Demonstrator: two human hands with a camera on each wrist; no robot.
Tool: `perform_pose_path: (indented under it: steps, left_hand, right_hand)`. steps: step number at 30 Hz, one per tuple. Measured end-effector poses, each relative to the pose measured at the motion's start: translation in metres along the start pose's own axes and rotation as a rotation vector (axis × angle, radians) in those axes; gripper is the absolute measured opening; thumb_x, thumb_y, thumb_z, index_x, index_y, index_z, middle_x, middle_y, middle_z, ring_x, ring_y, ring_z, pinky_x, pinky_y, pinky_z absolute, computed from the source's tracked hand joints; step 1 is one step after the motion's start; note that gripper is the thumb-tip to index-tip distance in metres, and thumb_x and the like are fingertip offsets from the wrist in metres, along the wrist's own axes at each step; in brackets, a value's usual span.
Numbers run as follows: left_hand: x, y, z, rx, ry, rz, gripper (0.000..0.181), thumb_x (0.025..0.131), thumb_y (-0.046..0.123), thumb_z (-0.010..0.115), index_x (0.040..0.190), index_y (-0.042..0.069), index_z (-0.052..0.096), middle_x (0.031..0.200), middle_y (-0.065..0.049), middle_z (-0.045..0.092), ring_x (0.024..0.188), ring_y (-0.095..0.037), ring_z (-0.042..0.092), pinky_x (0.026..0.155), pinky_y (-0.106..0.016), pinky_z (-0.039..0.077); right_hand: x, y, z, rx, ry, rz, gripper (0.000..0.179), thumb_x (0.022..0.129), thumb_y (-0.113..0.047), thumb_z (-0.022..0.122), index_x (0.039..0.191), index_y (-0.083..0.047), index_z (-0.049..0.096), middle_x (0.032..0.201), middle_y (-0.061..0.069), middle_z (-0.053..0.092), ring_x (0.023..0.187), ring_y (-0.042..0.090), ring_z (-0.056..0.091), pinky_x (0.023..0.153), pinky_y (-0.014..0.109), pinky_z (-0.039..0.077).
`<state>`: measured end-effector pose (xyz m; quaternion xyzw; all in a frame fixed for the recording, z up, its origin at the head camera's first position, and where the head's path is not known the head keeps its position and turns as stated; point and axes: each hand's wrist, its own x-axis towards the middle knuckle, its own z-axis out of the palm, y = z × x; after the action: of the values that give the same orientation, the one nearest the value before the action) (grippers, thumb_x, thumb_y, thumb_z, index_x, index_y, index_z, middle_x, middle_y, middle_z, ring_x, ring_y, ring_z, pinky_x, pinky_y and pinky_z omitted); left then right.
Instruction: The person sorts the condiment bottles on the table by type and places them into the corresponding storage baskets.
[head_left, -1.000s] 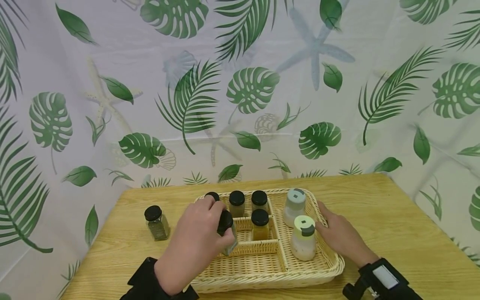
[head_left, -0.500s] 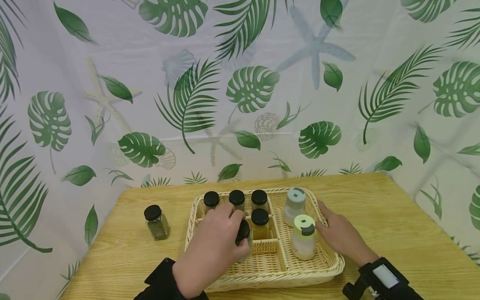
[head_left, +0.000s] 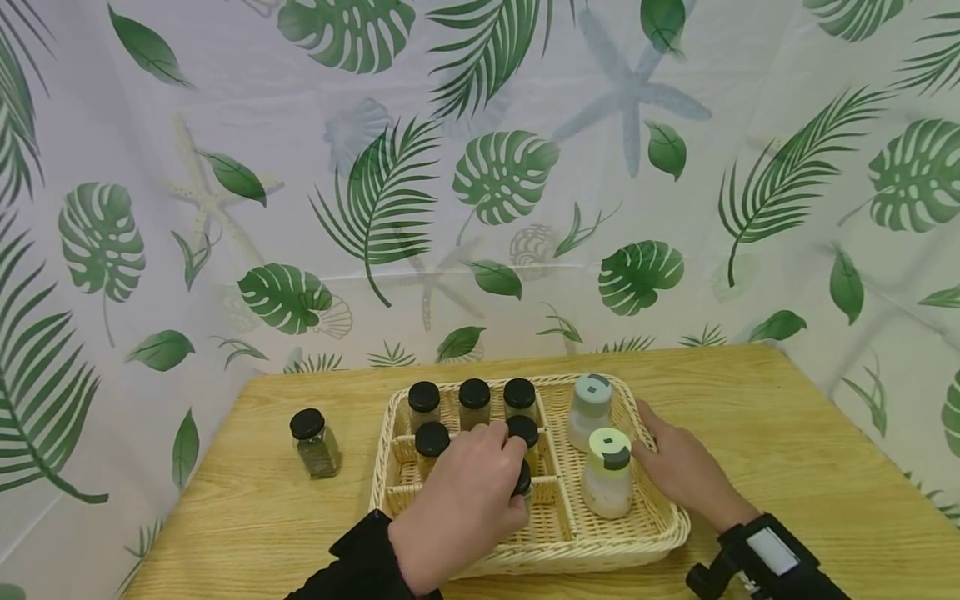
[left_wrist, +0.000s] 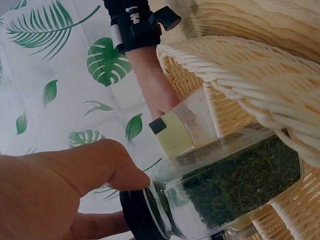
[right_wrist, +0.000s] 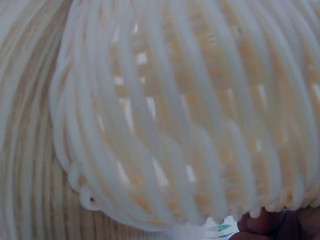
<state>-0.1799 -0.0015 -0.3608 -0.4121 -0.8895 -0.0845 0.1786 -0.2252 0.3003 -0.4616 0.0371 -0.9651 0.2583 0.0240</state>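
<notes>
In the head view my left hand (head_left: 465, 504) pinches the black lid of a glass jar (head_left: 522, 479) over the front part of the divided wicker basket (head_left: 585, 562). Dark green dried herbs fill this herb jar (left_wrist: 240, 182) in the left wrist view, where thumb and fingers hold it by the lid, close to the woven rim. Whether its base touches the basket floor I cannot tell. My right hand (head_left: 686, 471) grips the basket's right rim; fingertips (right_wrist: 262, 222) show under the weave in the right wrist view.
Several black-lidded jars (head_left: 475, 400) stand in the basket's back and middle compartments. Its right compartment holds a shaker with a grey-blue cap (head_left: 592, 408) and one with a yellow-green cap (head_left: 609, 467). Another black-lidded jar (head_left: 315, 446) stands on the wooden table (head_left: 225, 500), left of the basket.
My left hand has moved right and toward the basket's front with the herb jar, uncovering a jar in the left middle compartment. The right hand has kept its place on the rim.
</notes>
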Motion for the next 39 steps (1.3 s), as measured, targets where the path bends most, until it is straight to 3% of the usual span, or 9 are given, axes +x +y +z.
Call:
perform_pose_path:
  steps: [2, 5, 8, 14, 20, 22, 25, 28, 39]
  left_hand:
    - [0.003, 0.002, 0.002, 0.005, -0.004, 0.017, 0.017, 0.067, 0.008, 0.066, 0.073, 0.012, 0.051, 0.069, 0.0, 0.038, 0.06, -0.015, 0.035, 0.054, -0.027, 0.028]
    - [0.006, 0.003, 0.005, 0.007, -0.028, 0.035, 0.021, 0.067, 0.007, 0.067, 0.071, 0.014, 0.048, 0.069, 0.0, 0.038, 0.06, -0.015, 0.034, 0.055, -0.027, 0.027]
    - [0.009, 0.005, 0.008, 0.01, -0.05, 0.049, 0.022, 0.067, 0.006, 0.067, 0.071, 0.014, 0.048, 0.068, 0.0, 0.038, 0.06, -0.015, 0.034, 0.055, -0.027, 0.027]
    - [0.012, 0.006, 0.016, 0.018, -0.045, 0.072, 0.023, 0.065, 0.001, 0.065, 0.066, 0.014, 0.046, 0.066, 0.0, 0.038, 0.056, -0.014, 0.033, 0.053, -0.025, 0.026]
    - [0.016, 0.01, 0.021, 0.047, -0.05, 0.084, 0.022, 0.064, -0.001, 0.065, 0.063, 0.013, 0.048, 0.065, -0.001, 0.043, 0.055, -0.01, 0.036, 0.049, -0.024, 0.032]
    - [0.017, 0.012, 0.023, 0.051, -0.061, 0.09, 0.021, 0.065, -0.001, 0.066, 0.064, 0.013, 0.05, 0.065, -0.001, 0.045, 0.055, -0.01, 0.036, 0.047, -0.023, 0.033]
    - [0.019, 0.014, 0.025, 0.055, -0.079, 0.1, 0.019, 0.068, -0.001, 0.067, 0.067, 0.012, 0.053, 0.067, -0.001, 0.046, 0.055, -0.01, 0.037, 0.046, -0.023, 0.033]
    - [0.02, 0.015, 0.026, 0.064, -0.088, 0.104, 0.015, 0.07, 0.001, 0.067, 0.07, 0.011, 0.056, 0.069, -0.002, 0.048, 0.056, -0.011, 0.039, 0.045, -0.023, 0.034]
    - [0.021, 0.014, 0.029, 0.064, -0.11, 0.061, 0.018, 0.07, 0.002, 0.069, 0.069, 0.013, 0.054, 0.068, -0.001, 0.047, 0.055, -0.011, 0.041, 0.044, -0.022, 0.035]
  right_hand:
    - [0.0, -0.001, -0.001, 0.01, -0.005, 0.01, 0.064, 0.099, -0.024, 0.043, 0.15, 0.003, 0.015, 0.098, 0.027, 0.063, 0.074, 0.029, 0.059, 0.063, 0.044, 0.049]
    - [0.0, -0.002, -0.002, 0.033, -0.026, 0.024, 0.065, 0.099, -0.025, 0.043, 0.151, 0.001, 0.013, 0.078, 0.015, 0.059, 0.053, 0.019, 0.045, 0.05, 0.035, 0.038]
    - [0.0, -0.002, -0.002, 0.02, -0.018, 0.005, 0.065, 0.099, -0.024, 0.044, 0.15, 0.002, 0.014, 0.097, 0.022, 0.064, 0.064, 0.017, 0.05, 0.055, 0.034, 0.039]
    - [0.002, -0.002, 0.0, 0.022, -0.017, 0.012, 0.065, 0.099, -0.024, 0.043, 0.15, 0.002, 0.014, 0.103, 0.026, 0.063, 0.066, 0.019, 0.052, 0.053, 0.033, 0.038]
    - [0.002, -0.001, 0.0, 0.018, -0.009, -0.006, 0.064, 0.099, -0.024, 0.043, 0.149, 0.003, 0.015, 0.129, 0.034, 0.049, 0.079, 0.023, 0.054, 0.058, 0.035, 0.04]
    - [0.001, -0.002, 0.0, 0.022, -0.012, -0.005, 0.064, 0.099, -0.024, 0.043, 0.15, 0.003, 0.014, 0.122, 0.034, 0.054, 0.076, 0.023, 0.054, 0.057, 0.035, 0.04]
    - [0.001, -0.002, -0.001, 0.029, -0.017, 0.008, 0.065, 0.099, -0.024, 0.042, 0.15, 0.001, 0.013, 0.088, 0.024, 0.062, 0.061, 0.019, 0.049, 0.051, 0.034, 0.038]
    - [0.0, -0.003, -0.002, 0.042, -0.024, 0.024, 0.065, 0.099, -0.025, 0.042, 0.151, 0.0, 0.011, 0.064, 0.008, 0.047, 0.046, 0.015, 0.037, 0.045, 0.032, 0.034]
    - [-0.001, 0.0, 0.0, 0.051, -0.014, 0.021, 0.064, 0.099, -0.024, 0.042, 0.151, 0.0, 0.013, 0.056, 0.004, 0.043, 0.039, 0.009, 0.03, 0.044, 0.032, 0.034]
